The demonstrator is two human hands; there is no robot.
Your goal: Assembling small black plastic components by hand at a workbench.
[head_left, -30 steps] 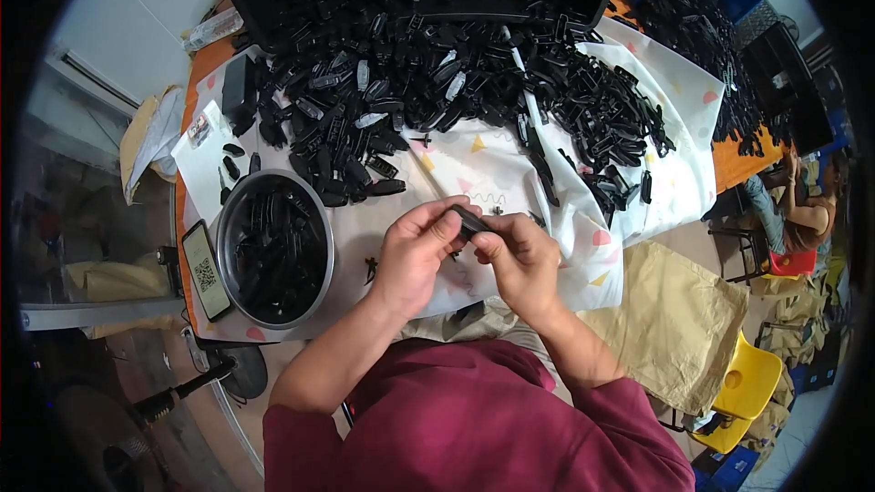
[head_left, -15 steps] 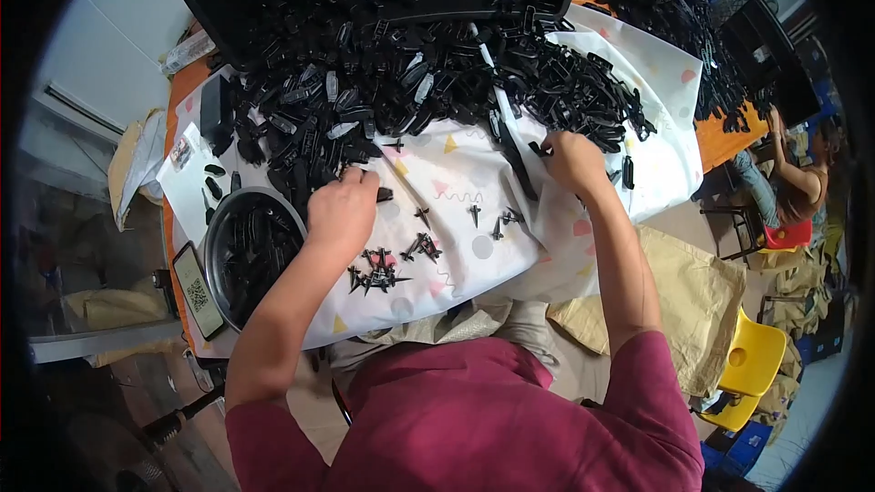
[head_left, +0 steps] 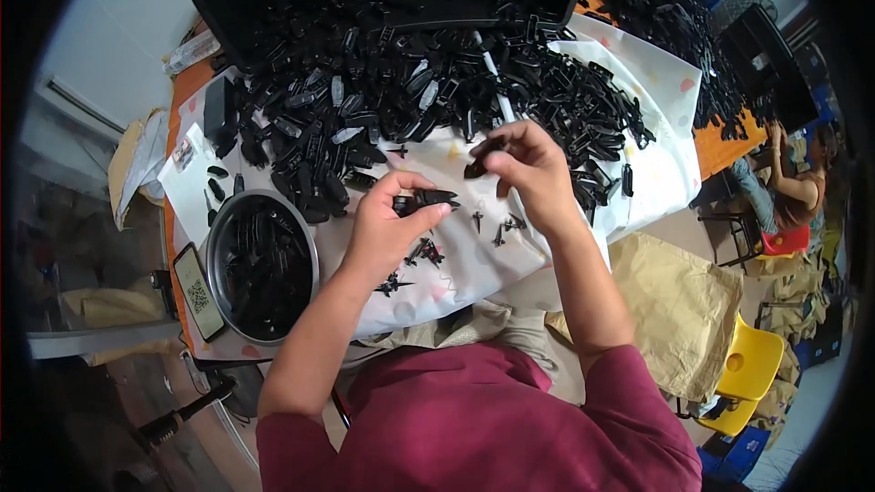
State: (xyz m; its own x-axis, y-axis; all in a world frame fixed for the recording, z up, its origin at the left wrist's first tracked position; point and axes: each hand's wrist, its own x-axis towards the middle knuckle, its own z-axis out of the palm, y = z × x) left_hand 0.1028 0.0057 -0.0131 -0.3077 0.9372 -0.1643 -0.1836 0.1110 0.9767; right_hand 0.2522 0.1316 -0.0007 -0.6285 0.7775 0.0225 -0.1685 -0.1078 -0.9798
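My left hand (head_left: 387,223) is closed on a black plastic part (head_left: 428,199), its tapered end pointing right past the thumb. To the right and slightly higher, my right hand (head_left: 536,171) pinches another dark plastic piece (head_left: 480,160), apart from the first. Both hands are above the white patterned cloth (head_left: 474,260). Small black spiked pieces (head_left: 425,253) lie on the cloth below my hands, with a few more (head_left: 499,233) nearer my right hand. A large pile of black plastic parts (head_left: 365,96) spreads behind both hands.
A metal bowl (head_left: 315,287) of black parts stands at the left, beside a card with a square code (head_left: 198,292). A big black bin (head_left: 196,0) tips toward the pile. Another person (head_left: 797,196) sits at the far right, near yellow chairs (head_left: 755,360).
Both hands have drawn in from the pile toward each other over the cloth. The left has brought a black part rightward; the right has moved left with a dark piece.
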